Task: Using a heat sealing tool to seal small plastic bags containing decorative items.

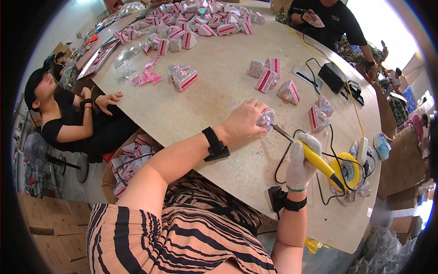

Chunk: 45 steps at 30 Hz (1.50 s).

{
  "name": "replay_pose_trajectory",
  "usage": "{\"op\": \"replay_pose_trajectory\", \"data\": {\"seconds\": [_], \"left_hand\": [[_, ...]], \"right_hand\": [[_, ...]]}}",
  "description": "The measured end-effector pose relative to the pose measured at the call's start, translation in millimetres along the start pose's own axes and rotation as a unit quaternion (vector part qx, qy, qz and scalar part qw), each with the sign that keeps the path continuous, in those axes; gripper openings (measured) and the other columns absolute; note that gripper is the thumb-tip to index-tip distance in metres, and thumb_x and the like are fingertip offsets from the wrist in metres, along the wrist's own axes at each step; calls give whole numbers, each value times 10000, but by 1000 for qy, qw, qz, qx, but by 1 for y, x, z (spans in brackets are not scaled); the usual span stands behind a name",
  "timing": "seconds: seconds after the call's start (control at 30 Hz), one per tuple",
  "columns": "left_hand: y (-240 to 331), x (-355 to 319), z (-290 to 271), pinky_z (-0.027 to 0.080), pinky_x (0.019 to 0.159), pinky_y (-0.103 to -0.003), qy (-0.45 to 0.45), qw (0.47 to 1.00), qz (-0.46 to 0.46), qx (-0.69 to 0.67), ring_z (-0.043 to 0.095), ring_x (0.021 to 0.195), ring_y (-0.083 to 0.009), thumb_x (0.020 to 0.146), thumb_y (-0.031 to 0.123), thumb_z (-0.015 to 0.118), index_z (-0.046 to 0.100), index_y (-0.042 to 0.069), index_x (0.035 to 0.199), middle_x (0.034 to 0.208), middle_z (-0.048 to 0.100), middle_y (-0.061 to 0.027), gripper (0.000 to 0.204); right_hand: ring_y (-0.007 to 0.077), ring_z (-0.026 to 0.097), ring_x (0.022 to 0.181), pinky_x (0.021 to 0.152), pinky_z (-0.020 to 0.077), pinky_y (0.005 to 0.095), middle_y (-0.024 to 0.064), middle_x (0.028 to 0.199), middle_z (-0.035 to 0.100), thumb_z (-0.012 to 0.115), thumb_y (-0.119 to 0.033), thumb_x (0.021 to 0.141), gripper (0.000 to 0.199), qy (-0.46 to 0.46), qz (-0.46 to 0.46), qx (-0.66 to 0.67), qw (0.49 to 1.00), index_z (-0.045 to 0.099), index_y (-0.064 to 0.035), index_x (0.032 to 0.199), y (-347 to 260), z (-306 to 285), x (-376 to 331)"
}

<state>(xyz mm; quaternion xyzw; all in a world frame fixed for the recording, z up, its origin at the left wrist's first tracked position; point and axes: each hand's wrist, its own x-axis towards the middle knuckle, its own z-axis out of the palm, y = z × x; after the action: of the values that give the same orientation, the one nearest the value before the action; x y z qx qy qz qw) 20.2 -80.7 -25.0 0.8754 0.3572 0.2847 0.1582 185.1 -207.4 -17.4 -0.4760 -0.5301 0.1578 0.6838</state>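
My bare left hand [246, 119] is closed around a small glittery cake-slice ornament [266, 118], holding it just above or on the table; I cannot tell which. A white knit glove covers my right hand [302, 160], which grips a yellow-handled soldering iron [314, 157]. The iron's metal tip points left and meets the ornament's side, or comes very close to it. Beyond my hands stand more cake-slice ornaments [289, 92], white and sparkly with red and pink stripes. Another pair [185, 78] lies farther left, beside some loose pink pieces [148, 78].
A large pile of ornaments [200, 20] covers the far end of the wooden table [219, 64]. At right are a black power box [332, 76], cables, a yellow tape roll [345, 172] and a white power strip [362, 150]. Co-workers are at left and far right. A box of ornaments [130, 162] stands left below.
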Motion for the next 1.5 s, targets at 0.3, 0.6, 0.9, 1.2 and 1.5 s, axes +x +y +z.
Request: {"op": "replay_pose_trajectory", "data": {"seconds": [0.3, 0.6, 0.9, 1.2, 1.5], "left_hand": [[5, 0, -1, 445, 859, -387, -3, 1000, 4, 8, 529, 978, -328, 660, 255, 768, 528, 39, 1111, 999, 526, -159, 555], [6, -1, -1, 445, 854, -388, -2, 1000, 10, 19, 526, 973, -331, 665, 251, 766, 518, 40, 1106, 993, 519, -161, 548], [9, -1, -1, 449, 854, -384, -6, 1000, 9, 29, 522, 976, -323, 670, 244, 765, 515, 43, 1107, 990, 512, -155, 542], [9, -1, 0, 457, 841, -386, -2, 999, 9, 31, 527, 967, -328, 660, 237, 773, 515, 41, 1103, 987, 514, -158, 549], [12, 0, -1, 460, 830, -387, -10, 999, 5, 43, 527, 964, -326, 663, 241, 771, 515, 45, 1100, 978, 507, -153, 543]], "right_hand": [[47, 487, 703, 594, 400, 182, 2, 917, 563, 609, -47, 837, 201, 13, 18, 8, 1000, 567, -67, 1032, 1, -2, 0], [44, 479, 669, 567, 396, 178, 2, 904, 565, 609, -41, 836, 196, 11, 10, -13, 1000, 568, -65, 1026, 3, -3, 0], [128, 542, 869, 805, 439, 272, 62, 968, 587, 635, 10, 799, 207, 15, 58, 35, 998, 573, -21, 994, -5, -1, 0], [119, 538, 854, 771, 445, 262, 59, 963, 584, 637, 10, 798, 205, 14, 50, 37, 998, 575, -22, 991, -8, 1, 1], [122, 548, 829, 753, 449, 259, 63, 940, 597, 646, 0, 786, 205, 8, 5, -10, 1000, 582, -17, 980, -11, 1, 2]]}}
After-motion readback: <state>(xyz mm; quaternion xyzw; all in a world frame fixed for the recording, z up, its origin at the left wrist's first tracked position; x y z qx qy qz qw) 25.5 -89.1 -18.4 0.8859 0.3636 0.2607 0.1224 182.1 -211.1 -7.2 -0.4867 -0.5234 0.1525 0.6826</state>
